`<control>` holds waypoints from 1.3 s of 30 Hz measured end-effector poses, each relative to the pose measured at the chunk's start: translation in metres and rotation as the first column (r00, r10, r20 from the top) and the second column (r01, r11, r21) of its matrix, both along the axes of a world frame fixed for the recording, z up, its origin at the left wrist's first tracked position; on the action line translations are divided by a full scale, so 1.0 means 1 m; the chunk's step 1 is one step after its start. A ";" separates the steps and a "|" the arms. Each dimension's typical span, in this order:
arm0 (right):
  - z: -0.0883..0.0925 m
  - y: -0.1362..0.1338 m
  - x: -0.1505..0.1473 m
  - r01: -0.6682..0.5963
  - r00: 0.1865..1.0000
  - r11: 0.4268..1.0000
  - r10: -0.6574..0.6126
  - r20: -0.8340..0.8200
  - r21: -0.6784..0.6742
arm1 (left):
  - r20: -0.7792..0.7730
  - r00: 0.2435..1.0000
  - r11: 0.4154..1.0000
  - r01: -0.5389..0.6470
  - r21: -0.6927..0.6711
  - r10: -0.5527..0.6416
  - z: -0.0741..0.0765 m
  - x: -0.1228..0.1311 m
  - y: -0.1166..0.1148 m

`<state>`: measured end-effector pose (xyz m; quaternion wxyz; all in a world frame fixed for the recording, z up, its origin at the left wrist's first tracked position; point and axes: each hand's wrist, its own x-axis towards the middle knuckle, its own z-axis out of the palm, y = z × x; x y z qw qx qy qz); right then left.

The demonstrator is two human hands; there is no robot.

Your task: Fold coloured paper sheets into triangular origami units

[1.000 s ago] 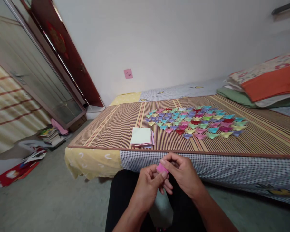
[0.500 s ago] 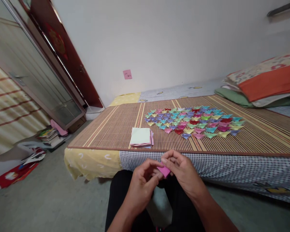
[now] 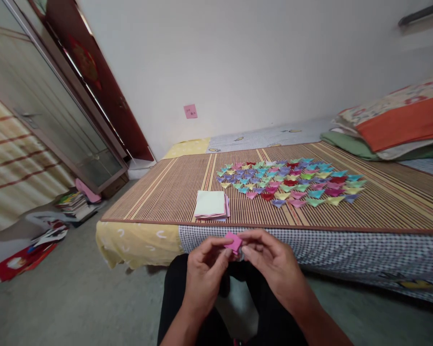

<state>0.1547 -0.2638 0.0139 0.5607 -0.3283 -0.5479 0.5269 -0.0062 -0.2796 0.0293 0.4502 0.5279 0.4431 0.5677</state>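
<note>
A small folded pink paper (image 3: 234,242) is pinched between both my hands just in front of the bed's edge. My left hand (image 3: 204,275) grips its left side with thumb and fingers closed. My right hand (image 3: 272,265) pinches its right side. Above my lap, on the striped bamboo mat (image 3: 166,192), lies a stack of square paper sheets (image 3: 211,204) with a pale green one on top. Behind it spread several rows of small folded paper shapes (image 3: 290,182) in many colours.
The bed has a checked sheet (image 3: 346,252) and a yellow corner (image 3: 137,240). Folded bedding (image 3: 397,125) is piled at the right. Books and papers (image 3: 72,202) lie on the floor at the left, beside a glass-door cabinet (image 3: 46,125).
Both hands have shifted slightly left and up. The pink paper has been turned between the fingers and now sits higher, nearer the left hand's thumb.
</note>
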 end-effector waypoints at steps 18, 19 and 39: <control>0.019 -0.002 -0.004 0.088 0.983 0.950 -0.132 0.131 0.301 | -0.022 0.999 0.993 -0.041 0.114 0.044 0.009 -0.002 -0.008; 0.020 -0.001 -0.005 0.095 0.979 0.940 -0.148 0.142 0.327 | -0.027 0.999 0.991 -0.043 0.127 0.047 0.010 -0.002 -0.009; 0.019 -0.002 -0.018 0.151 0.967 0.944 -0.203 0.155 0.294 | -0.071 0.990 0.980 -0.107 0.169 0.121 0.008 0.003 -0.006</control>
